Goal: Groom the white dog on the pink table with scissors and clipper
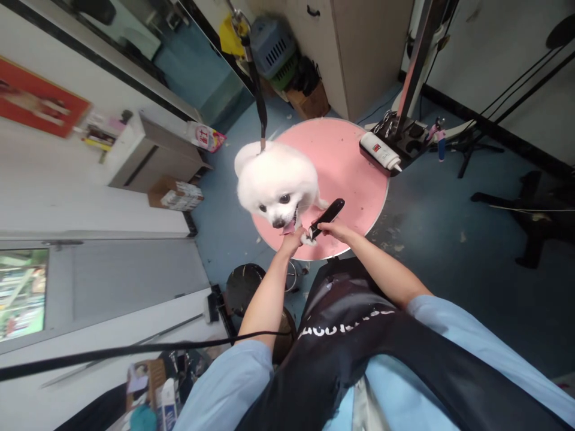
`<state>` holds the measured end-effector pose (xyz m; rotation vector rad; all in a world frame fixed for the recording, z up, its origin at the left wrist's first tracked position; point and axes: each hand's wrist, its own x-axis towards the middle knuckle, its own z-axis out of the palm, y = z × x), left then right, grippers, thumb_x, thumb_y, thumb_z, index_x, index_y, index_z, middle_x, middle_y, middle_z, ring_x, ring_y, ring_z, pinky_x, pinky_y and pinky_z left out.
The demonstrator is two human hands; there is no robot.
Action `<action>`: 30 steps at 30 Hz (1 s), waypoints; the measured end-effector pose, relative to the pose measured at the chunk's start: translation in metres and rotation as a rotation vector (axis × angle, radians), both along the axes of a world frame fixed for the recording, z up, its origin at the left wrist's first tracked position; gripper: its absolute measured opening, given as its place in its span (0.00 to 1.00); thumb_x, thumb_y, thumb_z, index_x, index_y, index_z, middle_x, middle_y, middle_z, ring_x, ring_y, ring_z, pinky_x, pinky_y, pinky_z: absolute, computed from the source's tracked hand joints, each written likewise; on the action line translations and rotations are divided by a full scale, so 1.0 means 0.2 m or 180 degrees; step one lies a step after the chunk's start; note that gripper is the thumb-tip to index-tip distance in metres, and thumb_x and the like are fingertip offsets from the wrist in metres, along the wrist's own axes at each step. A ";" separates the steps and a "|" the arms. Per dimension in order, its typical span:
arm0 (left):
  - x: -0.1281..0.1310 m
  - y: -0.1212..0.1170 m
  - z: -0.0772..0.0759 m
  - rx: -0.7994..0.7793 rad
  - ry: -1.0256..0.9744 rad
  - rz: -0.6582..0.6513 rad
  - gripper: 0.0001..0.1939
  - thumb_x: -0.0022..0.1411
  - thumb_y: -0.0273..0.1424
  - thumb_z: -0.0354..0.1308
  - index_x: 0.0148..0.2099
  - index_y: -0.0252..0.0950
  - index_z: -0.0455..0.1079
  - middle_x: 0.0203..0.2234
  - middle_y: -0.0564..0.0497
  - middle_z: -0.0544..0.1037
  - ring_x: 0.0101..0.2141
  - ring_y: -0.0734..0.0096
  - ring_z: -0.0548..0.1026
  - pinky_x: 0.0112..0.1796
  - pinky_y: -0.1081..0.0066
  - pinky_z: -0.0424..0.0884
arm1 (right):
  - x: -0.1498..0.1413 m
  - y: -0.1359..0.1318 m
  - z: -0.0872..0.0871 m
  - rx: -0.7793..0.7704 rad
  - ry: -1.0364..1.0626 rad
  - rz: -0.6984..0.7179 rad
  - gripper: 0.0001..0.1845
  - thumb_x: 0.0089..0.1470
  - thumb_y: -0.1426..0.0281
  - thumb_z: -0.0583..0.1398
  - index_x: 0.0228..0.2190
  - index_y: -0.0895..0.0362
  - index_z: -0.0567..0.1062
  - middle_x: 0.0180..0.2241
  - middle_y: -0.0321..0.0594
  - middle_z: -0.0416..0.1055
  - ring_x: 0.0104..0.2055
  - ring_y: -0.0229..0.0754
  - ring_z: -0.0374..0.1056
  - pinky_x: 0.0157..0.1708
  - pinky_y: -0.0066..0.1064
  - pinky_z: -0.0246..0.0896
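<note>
A small white fluffy dog (pixel 272 182) stands on a round pink grooming table (pixel 354 173), tethered by a dark leash (pixel 257 90) that hangs from above. My left hand (pixel 293 240) is closed around the dog's front paw, just under its open mouth. My right hand (pixel 333 229) grips a black electric clipper (pixel 327 217), whose blade end sits at the paw. I wear a black apron over a light blue top.
A white bottle (pixel 380 151) and a black tool tray (pixel 411 140) sit at the table's far edge by the metal post. A black stool (pixel 245 287) stands below the table. A pet carrier (pixel 272 48), boxes and a cabinet line the back wall.
</note>
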<state>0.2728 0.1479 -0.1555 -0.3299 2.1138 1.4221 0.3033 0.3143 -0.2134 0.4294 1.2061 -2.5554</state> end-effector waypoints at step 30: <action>-0.02 0.02 -0.01 -0.0018 -0.0163 -0.0197 0.19 0.54 0.42 0.64 0.25 0.36 0.60 0.15 0.57 0.61 0.17 0.81 0.57 0.20 0.77 0.52 | 0.00 -0.01 -0.05 -0.0425 -0.0354 0.0045 0.12 0.33 0.70 0.67 0.27 0.57 0.76 0.32 0.41 0.80 0.28 0.38 0.70 0.21 0.25 0.58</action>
